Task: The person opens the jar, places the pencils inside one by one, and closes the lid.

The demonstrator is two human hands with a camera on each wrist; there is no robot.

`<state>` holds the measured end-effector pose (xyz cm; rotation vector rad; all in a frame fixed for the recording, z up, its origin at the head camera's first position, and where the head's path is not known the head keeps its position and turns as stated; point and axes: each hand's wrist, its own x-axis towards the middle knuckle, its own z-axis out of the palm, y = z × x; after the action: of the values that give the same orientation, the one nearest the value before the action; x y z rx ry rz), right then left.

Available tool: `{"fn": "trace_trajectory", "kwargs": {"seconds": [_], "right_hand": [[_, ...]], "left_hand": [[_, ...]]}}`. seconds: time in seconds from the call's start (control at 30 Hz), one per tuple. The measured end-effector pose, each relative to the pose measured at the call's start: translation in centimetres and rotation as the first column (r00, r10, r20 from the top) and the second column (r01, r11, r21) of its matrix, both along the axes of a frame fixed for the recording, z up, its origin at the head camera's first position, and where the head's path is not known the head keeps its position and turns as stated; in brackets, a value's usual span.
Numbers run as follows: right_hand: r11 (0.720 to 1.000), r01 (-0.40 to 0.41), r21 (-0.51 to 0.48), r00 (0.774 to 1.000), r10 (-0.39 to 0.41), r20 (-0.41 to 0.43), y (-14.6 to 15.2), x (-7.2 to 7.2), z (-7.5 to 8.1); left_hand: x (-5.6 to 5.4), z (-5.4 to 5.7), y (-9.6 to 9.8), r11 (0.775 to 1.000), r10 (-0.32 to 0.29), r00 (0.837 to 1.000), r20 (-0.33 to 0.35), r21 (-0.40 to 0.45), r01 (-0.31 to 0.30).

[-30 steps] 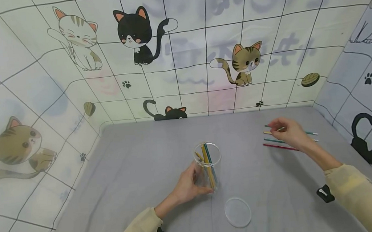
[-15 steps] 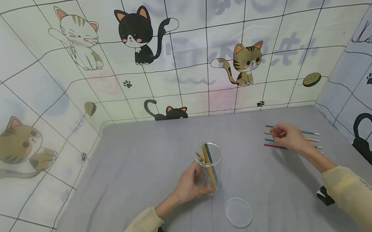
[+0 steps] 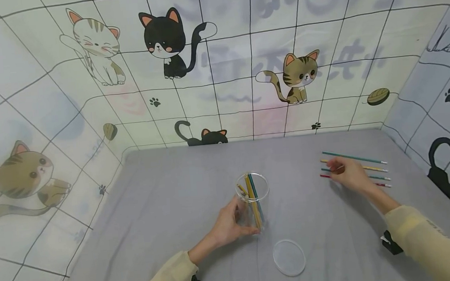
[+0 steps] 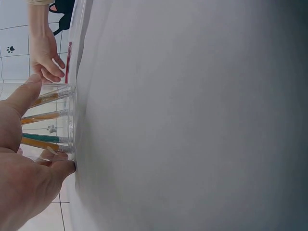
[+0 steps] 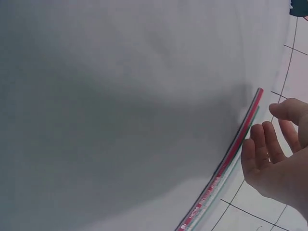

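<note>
My left hand [image 3: 225,225] grips a clear cylindrical cup [image 3: 266,210] from its left side. Inside it lean several pencils [image 3: 252,200], yellow and teal; the left wrist view shows thumb and fingers around the cup's wall [image 4: 71,127]. Over at the right, my right hand [image 3: 348,175] hovers above a row of pencils with loosely bent fingers and nothing between them. The row holds a far teal pencil [image 3: 359,157], a yellow pencil [image 3: 376,169], a green-teal pencil [image 3: 379,177] and a red pencil [image 5: 236,151]. That hand partly hides the nearer ones.
A round clear lid [image 3: 289,258] lies flat on the grey cloth [image 3: 166,198], in front of the cup. Cat-printed fabric walls [image 3: 234,60] enclose the table at the back and sides.
My right hand has moved slightly toward the near side of the row, uncovering the far teal pencil and covering more of the red one. My left hand and the cup stay in place.
</note>
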<state>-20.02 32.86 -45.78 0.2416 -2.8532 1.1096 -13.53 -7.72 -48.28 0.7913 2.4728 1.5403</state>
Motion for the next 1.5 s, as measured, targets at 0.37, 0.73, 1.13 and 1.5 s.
{"fn": "trace_trajectory", "kwargs": {"seconds": [0.37,0.73,1.13,1.5], "right_hand": [[0.999,0.039,0.021,0.998,-0.038,-0.049,-0.1,0.1,-1.2],[0.996,0.048,0.073,0.995,-0.041,-0.091,-0.3,0.0,-2.0],[0.975,-0.061,0.212,0.997,0.070,-0.036,-0.5,-0.6,-1.2],[0.974,-0.070,0.217,0.997,0.078,-0.026,-0.2,-0.7,0.3]], "left_hand": [[0.0,-0.1,0.0,1.000,-0.003,1.000,0.000,0.006,0.003],[0.0,-0.1,0.0,1.000,-0.007,1.000,0.006,0.015,0.007],[0.0,-0.1,0.0,1.000,-0.013,1.000,-0.013,0.011,0.014],[-0.1,-0.2,0.0,1.000,-0.010,1.000,-0.004,0.017,0.010]]}}
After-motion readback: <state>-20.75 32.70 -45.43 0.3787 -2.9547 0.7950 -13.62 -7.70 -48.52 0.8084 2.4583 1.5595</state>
